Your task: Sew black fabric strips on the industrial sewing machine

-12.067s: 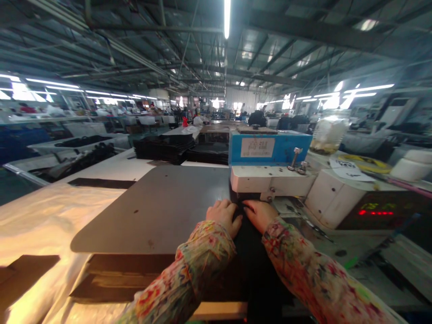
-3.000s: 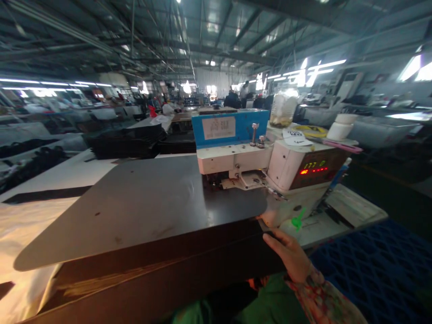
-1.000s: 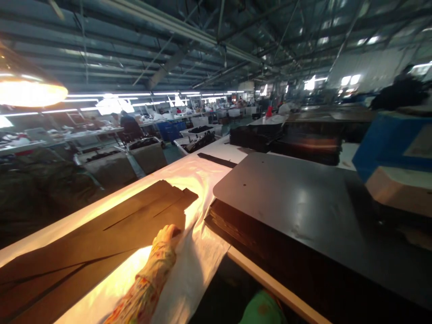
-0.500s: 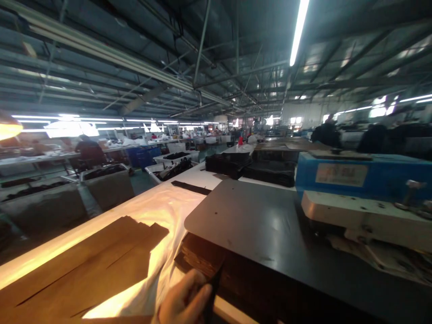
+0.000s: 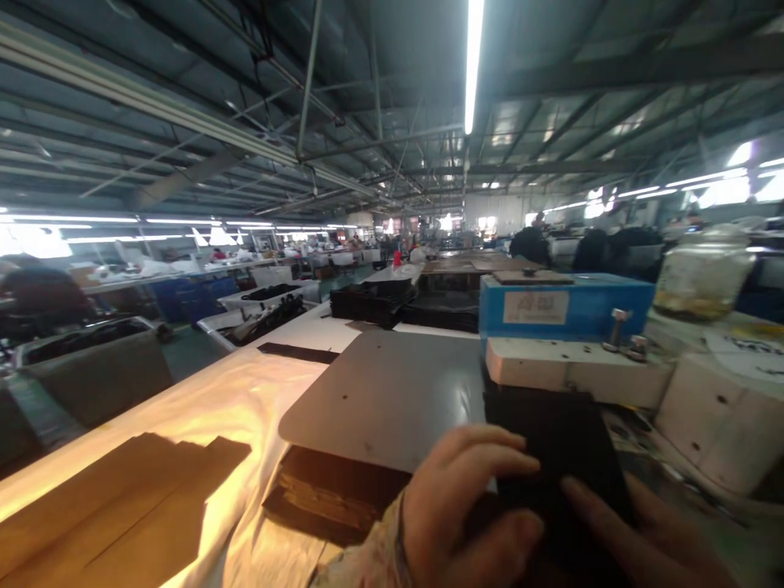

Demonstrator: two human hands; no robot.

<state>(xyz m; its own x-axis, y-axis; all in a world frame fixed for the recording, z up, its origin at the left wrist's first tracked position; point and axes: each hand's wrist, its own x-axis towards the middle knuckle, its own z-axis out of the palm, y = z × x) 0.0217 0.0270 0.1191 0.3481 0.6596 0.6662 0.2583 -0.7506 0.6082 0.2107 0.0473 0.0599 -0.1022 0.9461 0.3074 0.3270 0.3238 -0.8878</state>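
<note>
The left hand (image 5: 471,510) is resting, thumb and fingers spread, at the black panel's (image 5: 551,433) left edge. The right hand (image 5: 655,535) is touching its right side; grip cannot be determined. The panel is overlapping the metal plate (image 5: 392,396).

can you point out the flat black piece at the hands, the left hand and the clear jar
Flat black piece (image 5: 560,437): head view, middle of its upper face
Left hand (image 5: 450,494): head view, back of the hand
Clear jar (image 5: 701,276): head view, middle of its side

Sheets (image 5: 122,510) and black stacks (image 5: 372,304) on table (image 5: 208,404)
</note>
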